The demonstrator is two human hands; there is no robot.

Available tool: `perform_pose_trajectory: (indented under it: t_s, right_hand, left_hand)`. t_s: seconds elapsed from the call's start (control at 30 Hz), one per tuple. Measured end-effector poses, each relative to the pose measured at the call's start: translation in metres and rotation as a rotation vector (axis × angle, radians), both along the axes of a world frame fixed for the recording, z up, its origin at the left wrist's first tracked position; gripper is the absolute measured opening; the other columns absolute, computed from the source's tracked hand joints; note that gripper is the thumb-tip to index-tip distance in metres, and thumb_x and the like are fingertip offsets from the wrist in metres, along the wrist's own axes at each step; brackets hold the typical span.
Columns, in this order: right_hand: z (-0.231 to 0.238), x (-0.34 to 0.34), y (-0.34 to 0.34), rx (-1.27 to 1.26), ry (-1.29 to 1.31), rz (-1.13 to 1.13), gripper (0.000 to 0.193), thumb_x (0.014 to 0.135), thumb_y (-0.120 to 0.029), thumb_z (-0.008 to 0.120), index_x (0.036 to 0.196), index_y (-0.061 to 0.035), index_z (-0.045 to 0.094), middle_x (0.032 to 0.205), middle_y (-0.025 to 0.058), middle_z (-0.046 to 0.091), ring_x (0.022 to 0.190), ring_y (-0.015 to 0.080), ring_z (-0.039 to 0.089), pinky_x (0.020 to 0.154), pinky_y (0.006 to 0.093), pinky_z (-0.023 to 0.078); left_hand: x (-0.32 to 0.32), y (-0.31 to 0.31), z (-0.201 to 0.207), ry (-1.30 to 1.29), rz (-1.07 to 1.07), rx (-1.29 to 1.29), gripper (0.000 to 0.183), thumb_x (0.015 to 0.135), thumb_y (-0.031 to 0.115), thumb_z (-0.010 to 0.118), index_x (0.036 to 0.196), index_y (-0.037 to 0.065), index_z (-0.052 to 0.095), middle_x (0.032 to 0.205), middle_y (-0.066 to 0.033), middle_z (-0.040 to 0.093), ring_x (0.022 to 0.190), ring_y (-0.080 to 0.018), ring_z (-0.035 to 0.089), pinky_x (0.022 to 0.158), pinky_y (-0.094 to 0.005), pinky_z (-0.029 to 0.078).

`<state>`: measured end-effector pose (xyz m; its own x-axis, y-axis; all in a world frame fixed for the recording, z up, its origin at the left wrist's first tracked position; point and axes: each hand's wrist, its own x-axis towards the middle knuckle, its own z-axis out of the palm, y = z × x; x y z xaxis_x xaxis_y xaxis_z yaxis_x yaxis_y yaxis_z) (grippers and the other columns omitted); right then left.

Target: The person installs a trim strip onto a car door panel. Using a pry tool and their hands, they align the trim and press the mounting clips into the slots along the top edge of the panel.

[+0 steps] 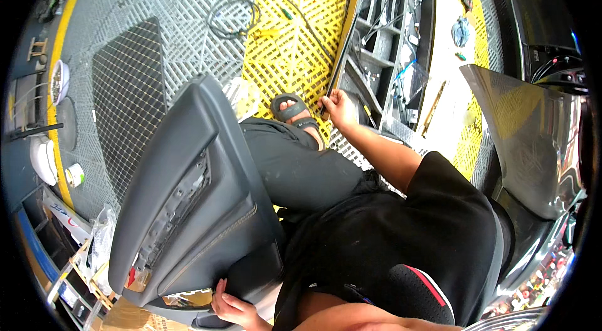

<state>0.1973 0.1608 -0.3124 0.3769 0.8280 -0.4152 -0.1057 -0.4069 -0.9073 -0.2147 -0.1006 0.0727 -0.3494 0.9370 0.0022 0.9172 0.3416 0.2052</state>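
Observation:
A dark grey car door trim panel (207, 224) with stitched padding and an uncovered slotted strip stands tilted on my left, against my leg. My left hand (233, 306) grips its lower edge, fingers curled at an opening there. My right hand (338, 110) is reached out beside a long black tray with dividers (378, 59), its thumb and fingers pinched together. A small dark thing shows at the fingertips, too little to name. Several tools and loose parts lie in the tray, along with a clear plastic sheet.
A black mat with a light grid (128, 105) lies on the grey and yellow grating floor. Coiled cable (233, 21) is spread ahead. To the right stand a glossy dark car panel (530, 143) and a car. My sandalled foot (295, 111) is near the tray.

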Motion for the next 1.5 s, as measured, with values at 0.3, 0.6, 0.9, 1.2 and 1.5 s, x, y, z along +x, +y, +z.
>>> perform_pose_trajectory:
  t_s: [0.3, 0.6, 0.9, 1.2, 1.5]
  right_hand:
    - [0.060, -0.022, 0.008, -0.084, -0.314, 0.151, 0.027, 0.091, -0.022, 0.082, 0.101, -0.0024, 0.067, 0.090, 0.0078, 0.078, 0.078, 0.0140, 0.072, 0.075, 0.0322, 0.058]
    - [0.118, 0.003, 0.073, 0.308, -0.086, -0.021, 0.021, 0.095, -0.016, 0.081, 0.095, -0.0036, 0.064, 0.081, 0.0040, 0.074, 0.068, 0.0090, 0.064, 0.064, 0.0265, 0.053]
    - [0.237, 0.152, 0.116, 0.684, -0.230, -0.323, 0.019, 0.102, -0.013, 0.074, 0.114, -0.0025, 0.063, 0.093, 0.0078, 0.078, 0.083, 0.0121, 0.072, 0.076, 0.0266, 0.056]
    - [0.262, 0.232, 0.094, 0.759, -0.526, -0.569, 0.025, 0.100, -0.021, 0.076, 0.114, -0.0014, 0.072, 0.089, 0.0022, 0.071, 0.081, 0.0098, 0.061, 0.078, 0.0285, 0.052]
    - [0.069, 0.246, 0.047, 0.078, -0.591, -0.584, 0.031, 0.096, -0.030, 0.075, 0.111, -0.0027, 0.074, 0.096, 0.0156, 0.076, 0.092, 0.0289, 0.072, 0.088, 0.0410, 0.055]
  left_hand:
    - [0.007, -0.011, -0.007, 0.137, 0.015, 0.121, 0.029, 0.105, 0.023, 0.054, 0.106, 0.007, 0.078, 0.083, -0.0115, 0.079, 0.077, -0.0350, 0.076, 0.074, -0.0476, 0.059]
    - [0.001, -0.041, -0.020, 0.066, 0.073, 0.209, 0.030, 0.105, 0.025, 0.054, 0.105, 0.008, 0.079, 0.083, -0.0123, 0.079, 0.078, -0.0359, 0.077, 0.074, -0.0472, 0.061]
    - [0.004, -0.054, -0.018, 0.100, 0.095, 0.215, 0.031, 0.104, 0.029, 0.054, 0.103, 0.011, 0.080, 0.081, -0.0124, 0.079, 0.078, -0.0364, 0.077, 0.075, -0.0487, 0.061]
    - [0.009, -0.055, -0.014, 0.153, 0.104, 0.208, 0.030, 0.103, 0.030, 0.055, 0.102, 0.013, 0.080, 0.079, -0.0125, 0.078, 0.075, -0.0375, 0.076, 0.073, -0.0500, 0.061]
    - [0.013, -0.043, -0.016, 0.079, 0.119, 0.127, 0.032, 0.104, 0.032, 0.054, 0.103, 0.014, 0.081, 0.083, -0.0110, 0.079, 0.081, -0.0367, 0.077, 0.076, -0.0505, 0.062]
